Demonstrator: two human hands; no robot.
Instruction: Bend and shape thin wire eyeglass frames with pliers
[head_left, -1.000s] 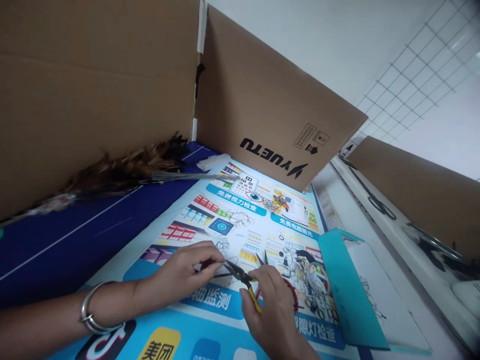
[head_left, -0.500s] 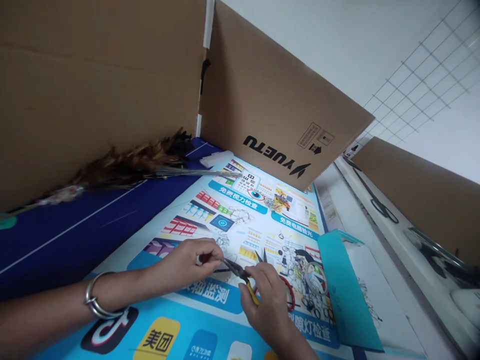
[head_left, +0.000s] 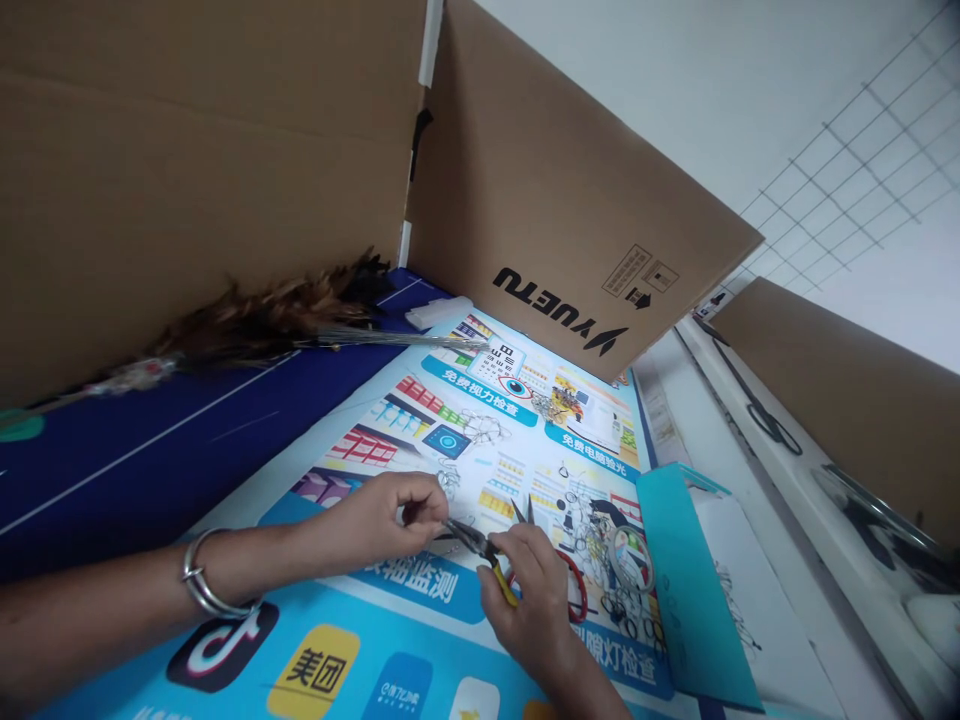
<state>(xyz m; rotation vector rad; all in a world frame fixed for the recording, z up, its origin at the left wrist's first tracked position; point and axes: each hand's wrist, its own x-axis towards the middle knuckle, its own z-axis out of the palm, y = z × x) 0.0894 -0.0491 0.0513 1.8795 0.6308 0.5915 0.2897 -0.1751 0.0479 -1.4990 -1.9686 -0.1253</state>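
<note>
Pliers (head_left: 487,552) hang over the poster (head_left: 375,625), right hand (head_left: 529,580) wrapped round them; left hand (head_left: 397,515) pinches by their tip, on what I can't tell. Feathers (head_left: 277,312) lie left of the poster, cardboard (head_left: 562,180) beyond.

apparently 1 silver bangle (head_left: 192,577), bare forearms (head_left: 296,556)
</note>
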